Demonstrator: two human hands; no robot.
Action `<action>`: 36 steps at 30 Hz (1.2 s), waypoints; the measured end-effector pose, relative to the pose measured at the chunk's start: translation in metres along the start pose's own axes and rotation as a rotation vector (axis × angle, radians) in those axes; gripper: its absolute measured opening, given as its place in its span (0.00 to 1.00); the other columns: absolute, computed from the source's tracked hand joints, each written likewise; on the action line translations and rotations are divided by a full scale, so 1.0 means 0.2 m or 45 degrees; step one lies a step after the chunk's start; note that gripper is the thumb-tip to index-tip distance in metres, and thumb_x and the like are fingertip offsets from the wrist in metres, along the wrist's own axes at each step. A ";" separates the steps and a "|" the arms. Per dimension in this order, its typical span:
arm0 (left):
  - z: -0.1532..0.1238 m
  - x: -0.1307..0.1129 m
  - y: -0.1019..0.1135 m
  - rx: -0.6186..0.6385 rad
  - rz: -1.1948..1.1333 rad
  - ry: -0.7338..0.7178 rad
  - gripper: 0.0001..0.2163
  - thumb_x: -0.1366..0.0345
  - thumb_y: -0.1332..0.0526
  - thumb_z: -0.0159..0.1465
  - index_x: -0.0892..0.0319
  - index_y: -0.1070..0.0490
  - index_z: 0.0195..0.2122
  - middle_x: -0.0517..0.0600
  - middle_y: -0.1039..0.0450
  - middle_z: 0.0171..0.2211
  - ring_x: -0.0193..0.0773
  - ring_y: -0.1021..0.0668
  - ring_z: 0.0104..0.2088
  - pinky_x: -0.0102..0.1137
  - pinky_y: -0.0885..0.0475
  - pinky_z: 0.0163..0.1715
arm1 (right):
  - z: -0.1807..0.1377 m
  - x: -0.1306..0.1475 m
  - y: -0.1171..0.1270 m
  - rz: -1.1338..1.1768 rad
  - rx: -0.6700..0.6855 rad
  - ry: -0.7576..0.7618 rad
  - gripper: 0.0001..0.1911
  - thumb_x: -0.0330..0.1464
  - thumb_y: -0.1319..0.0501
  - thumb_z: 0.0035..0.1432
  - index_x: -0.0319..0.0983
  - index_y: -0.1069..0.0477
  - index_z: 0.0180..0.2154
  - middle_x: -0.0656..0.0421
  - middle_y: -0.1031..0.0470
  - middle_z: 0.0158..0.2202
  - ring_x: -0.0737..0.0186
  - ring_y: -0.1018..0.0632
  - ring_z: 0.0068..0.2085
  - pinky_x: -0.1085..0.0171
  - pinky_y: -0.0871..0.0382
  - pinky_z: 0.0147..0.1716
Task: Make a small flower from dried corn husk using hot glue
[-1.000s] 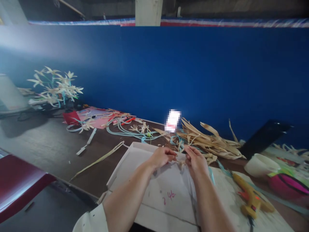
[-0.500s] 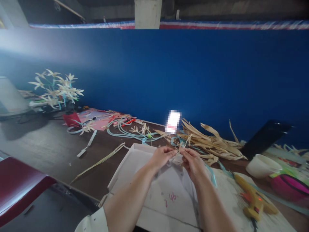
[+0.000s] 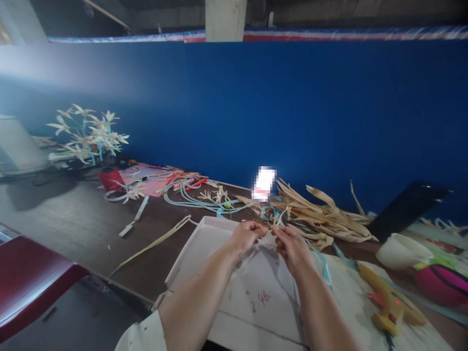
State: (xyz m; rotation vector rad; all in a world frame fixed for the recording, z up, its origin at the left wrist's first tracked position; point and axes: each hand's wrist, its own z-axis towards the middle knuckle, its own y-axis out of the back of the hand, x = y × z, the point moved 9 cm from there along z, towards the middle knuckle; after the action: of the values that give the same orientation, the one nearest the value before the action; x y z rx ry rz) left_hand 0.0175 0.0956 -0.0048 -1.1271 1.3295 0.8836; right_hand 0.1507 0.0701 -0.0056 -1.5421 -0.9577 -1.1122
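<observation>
From the head view, the left hand (image 3: 250, 237) and right hand (image 3: 288, 242) nearly meet, thumbs and fingertips closed in narrow pinches on what looks like a small pale piece (image 3: 269, 239), its detail too fine to make out. The piece sits between the fingertips, above the far part of a shallow white tray (image 3: 215, 236). To handle it well, I'd judge a light, steady pinch best: one hand bracing while the other makes small adjustments, since thin, dry-looking material could split if pulled hard. Forearms low over the tray should help steadiness. The tray has raised edges and magenta handwriting on its floor. To the right, a white cup (image 3: 404, 251) leans, its contents hidden; beside it is a pink pouch-like thing (image 3: 442, 283), what it holds unseen. A yellow glue gun (image 3: 395, 302) lies nearer the person.
</observation>
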 end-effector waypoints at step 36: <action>-0.04 -0.05 -0.04 0.170 0.158 -0.064 0.10 0.60 0.36 0.51 0.63 0.26 0.28 0.49 0.28 0.25 0.28 0.33 0.23 0.26 0.38 0.25 | 0.00 0.03 0.06 0.042 -0.176 0.105 0.18 0.41 0.28 0.38 0.38 0.27 0.29 0.68 0.42 0.15 0.73 0.44 0.17 0.70 0.55 0.15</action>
State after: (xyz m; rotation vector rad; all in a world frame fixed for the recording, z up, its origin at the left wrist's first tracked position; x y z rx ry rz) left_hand 0.0230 0.0867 0.0061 -0.9217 1.4074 0.8933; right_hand 0.1639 0.0682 -0.0036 -1.6038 -0.8117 -1.2306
